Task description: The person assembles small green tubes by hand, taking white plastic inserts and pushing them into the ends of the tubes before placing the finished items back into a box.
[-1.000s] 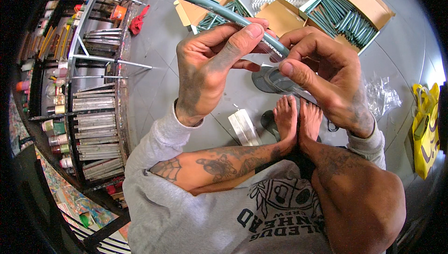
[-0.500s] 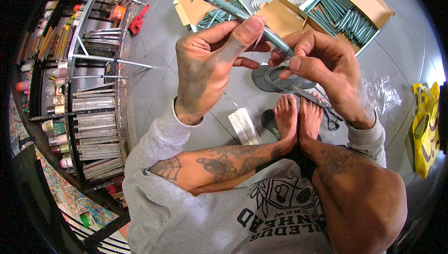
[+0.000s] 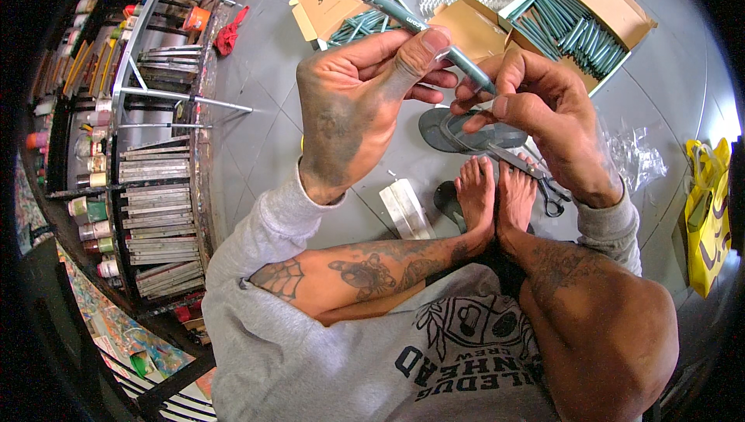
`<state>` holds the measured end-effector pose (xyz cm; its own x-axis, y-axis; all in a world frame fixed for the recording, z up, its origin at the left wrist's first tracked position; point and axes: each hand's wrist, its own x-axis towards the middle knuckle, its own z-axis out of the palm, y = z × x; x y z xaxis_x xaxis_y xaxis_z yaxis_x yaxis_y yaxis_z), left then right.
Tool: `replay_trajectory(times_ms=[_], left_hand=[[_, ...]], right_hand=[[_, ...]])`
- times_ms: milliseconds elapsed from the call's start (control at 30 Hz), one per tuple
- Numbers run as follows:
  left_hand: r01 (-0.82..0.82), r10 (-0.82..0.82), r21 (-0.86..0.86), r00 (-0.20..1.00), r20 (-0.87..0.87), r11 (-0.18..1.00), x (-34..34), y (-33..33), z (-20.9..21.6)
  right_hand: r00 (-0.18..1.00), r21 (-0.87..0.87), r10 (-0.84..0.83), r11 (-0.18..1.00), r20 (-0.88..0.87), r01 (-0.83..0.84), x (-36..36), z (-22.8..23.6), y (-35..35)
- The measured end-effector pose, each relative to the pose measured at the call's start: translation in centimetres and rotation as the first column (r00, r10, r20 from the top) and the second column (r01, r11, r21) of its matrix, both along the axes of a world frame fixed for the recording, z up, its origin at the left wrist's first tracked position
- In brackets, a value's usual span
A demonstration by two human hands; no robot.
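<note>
A slim dark-teal pen [image 3: 371,0] with pale printing slants through the air above my feet. My left hand [image 3: 335,115] is closed on its middle, thumb on top and fingers curled beneath. At the lower right end, my right hand [image 3: 547,112] pinches the pen between thumb and fingers. Beyond my hands, an open cardboard box [image 3: 317,12] holds several similar pens. A second open box [image 3: 621,5], farther right, is filled with many more lying side by side.
Black-handled scissors [image 3: 549,189] lie by my right foot, near a dark sandal [image 3: 442,131]. A white block [image 3: 405,209] rests left of my feet. Crumpled clear plastic [image 3: 640,160] and a yellow bag [image 3: 708,228] are at right. A crowded shelf [image 3: 159,212] stands at left.
Both hands and the pen have shifted slightly to the right. The pen's upper end has risen a little and its printing faces a different way, so it has turned somewhat.
</note>
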<state>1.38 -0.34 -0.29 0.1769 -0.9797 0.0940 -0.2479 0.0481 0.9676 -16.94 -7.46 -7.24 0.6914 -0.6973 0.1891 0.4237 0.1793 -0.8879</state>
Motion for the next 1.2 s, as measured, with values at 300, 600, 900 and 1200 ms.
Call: replay_trajectory(times_ms=[300, 600, 900, 1200], left_hand=[[-0.030, 0.030, -0.002, 0.999, -0.041, 1.000, 0.02, -0.07, 0.19], [-0.029, 0.029, -0.023, 0.999, -0.020, 0.999, 0.18, -0.10, 0.25], [-0.036, 0.035, -0.038, 0.999, -0.036, 0.999, 0.18, -0.12, 0.23], [-0.062, 0.059, -0.079, 0.998, -0.033, 0.995, 0.01, -0.15, 0.32]], right_hand=[[0.980, -0.131, -0.115, 0.987, -0.164, 0.094, -0.15, 0.46, 0.24], [0.988, -0.102, -0.114, 0.989, -0.107, 0.103, -0.42, 0.00, 0.11], [0.984, -0.115, -0.119, 0.988, -0.135, 0.104, -0.45, -0.05, 0.07], [0.980, -0.101, -0.102, 0.991, -0.171, 0.085, -0.58, -0.10, 0.10]])
